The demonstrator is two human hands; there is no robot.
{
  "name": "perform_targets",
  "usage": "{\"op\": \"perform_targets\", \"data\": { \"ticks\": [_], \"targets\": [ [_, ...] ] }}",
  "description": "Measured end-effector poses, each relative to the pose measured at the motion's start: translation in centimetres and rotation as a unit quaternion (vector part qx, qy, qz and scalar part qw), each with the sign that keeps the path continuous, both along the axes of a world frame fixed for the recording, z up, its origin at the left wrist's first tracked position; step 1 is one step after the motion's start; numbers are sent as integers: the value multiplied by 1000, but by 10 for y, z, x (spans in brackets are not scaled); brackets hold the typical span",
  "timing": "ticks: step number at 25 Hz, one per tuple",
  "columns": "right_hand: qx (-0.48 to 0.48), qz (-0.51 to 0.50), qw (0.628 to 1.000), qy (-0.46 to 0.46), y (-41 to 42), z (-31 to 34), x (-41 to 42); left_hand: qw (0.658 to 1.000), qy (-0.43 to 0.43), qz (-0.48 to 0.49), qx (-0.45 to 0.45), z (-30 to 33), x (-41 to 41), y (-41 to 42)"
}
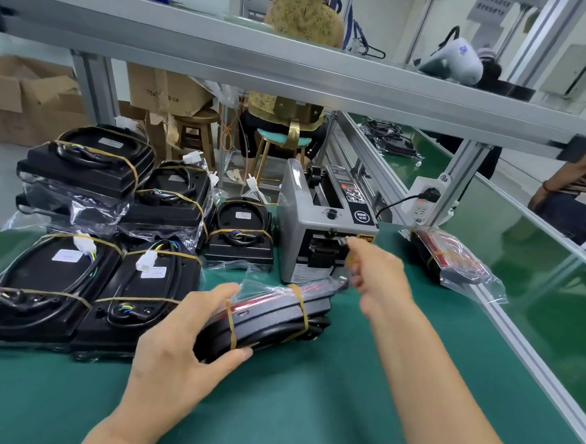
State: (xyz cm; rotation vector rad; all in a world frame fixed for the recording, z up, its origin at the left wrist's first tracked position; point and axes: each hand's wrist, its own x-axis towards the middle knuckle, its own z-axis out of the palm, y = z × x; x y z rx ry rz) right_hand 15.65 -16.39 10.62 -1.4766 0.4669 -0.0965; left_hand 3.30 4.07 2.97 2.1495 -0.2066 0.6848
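Since its bag [258, 288] looks pretty slippery, the unit [279, 315] on the mat [307, 411] is gripped round its hard near end by the left hand [177, 348]. A tape strip [346, 241] at the dispenser [305, 229] seems pinched by the right hand [374, 271].

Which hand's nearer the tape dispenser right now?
Right. The right hand is at the front outlet of the tape dispenser, fingers blurred. The left hand grips the bagged black part on the mat, clear of the dispenser.

Left grip [183, 337] curled, right grip [374, 271] outstretched
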Motion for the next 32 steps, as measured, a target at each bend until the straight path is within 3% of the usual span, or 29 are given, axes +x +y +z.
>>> {"op": "perform_targets", "data": {
  "ticks": [3, 5, 8, 32],
  "targets": [
    [-59, 148, 980, -119, 11, 8, -69, 998, -37, 44, 34, 4, -1, -11],
    [-117, 219, 958, -141, 29, -5, -102, 996, -40, 64, 36, 3, -3, -16],
    [-178, 212, 952, -129, 47, -20, -120, 996, -39, 73, 45, 2, -7, -20],
    [-181, 142, 964, -131, 56, -37, -121, 994, -48, 91, 44, 3, -11, -29]
  ]
}}
